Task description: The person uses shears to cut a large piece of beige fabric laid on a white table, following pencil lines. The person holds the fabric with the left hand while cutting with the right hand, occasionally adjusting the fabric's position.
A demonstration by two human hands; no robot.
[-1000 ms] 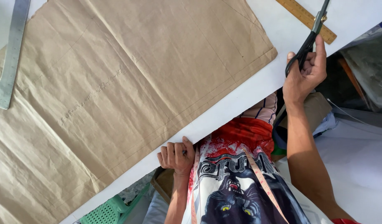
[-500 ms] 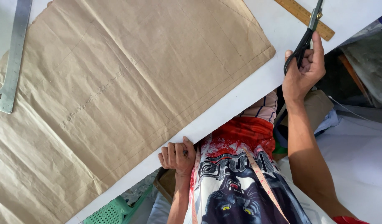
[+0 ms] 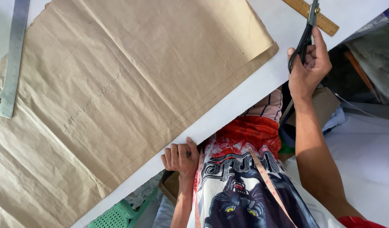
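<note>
A bare white strip of counter (image 3: 262, 86) is left open between the lower edge of the creased brown paper sheet (image 3: 131, 97) and the counter's near edge, where the left hand (image 3: 180, 158) is curled shut against the rim, with nothing seen in its fingers. The black scissors (image 3: 305, 38) are grasped by the fingers of the right hand (image 3: 308, 69) at the counter's right edge, their closed blades laid across 1 flat wooden ruler (image 3: 310, 16). A grey metal square (image 3: 10, 63) is seen flat along the paper's left edge, well apart from both hands.
</note>
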